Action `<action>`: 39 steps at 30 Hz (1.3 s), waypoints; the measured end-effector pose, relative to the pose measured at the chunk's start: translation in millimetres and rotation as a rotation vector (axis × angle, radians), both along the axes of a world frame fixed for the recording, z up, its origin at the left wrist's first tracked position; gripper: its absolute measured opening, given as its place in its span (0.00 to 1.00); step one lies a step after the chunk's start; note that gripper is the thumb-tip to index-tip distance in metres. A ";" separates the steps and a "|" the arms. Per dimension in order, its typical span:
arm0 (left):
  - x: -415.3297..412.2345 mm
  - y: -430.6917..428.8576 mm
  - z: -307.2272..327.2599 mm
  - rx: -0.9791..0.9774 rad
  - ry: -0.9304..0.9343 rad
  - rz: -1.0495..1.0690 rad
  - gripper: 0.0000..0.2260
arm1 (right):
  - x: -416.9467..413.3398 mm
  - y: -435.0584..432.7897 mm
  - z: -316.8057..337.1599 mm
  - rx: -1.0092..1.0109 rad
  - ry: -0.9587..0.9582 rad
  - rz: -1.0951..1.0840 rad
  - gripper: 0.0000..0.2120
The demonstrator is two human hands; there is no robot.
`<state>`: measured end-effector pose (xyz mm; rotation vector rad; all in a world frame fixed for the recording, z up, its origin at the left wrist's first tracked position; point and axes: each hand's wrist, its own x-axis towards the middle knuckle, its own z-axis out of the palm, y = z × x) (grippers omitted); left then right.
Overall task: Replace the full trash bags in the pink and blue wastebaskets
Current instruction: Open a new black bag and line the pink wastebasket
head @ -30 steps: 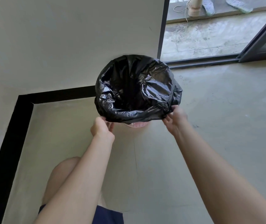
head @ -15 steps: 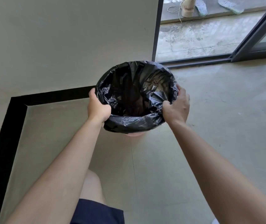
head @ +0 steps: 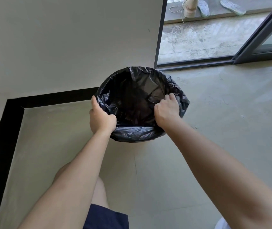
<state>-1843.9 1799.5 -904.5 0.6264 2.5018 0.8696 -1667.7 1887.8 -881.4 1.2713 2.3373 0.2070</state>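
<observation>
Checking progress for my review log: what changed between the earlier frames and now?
Both hands left the near hem of the black trash bag and rose to its rim: the left hand grips the left side, the right hand pinches the lining on the right. The folded cuff now hides the pink base seen earlier. The bag stays open at the same spot by the wall.

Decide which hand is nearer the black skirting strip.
Left. The left hand grips the bag beside the black skirting strip; the right hand holds the bag's opposite rim, farther away.
</observation>
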 end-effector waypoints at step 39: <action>9.3 -6.6 3.0 0.287 -0.344 0.210 0.41 | 35.8 -13.7 -2.4 0.099 1.206 -0.559 0.21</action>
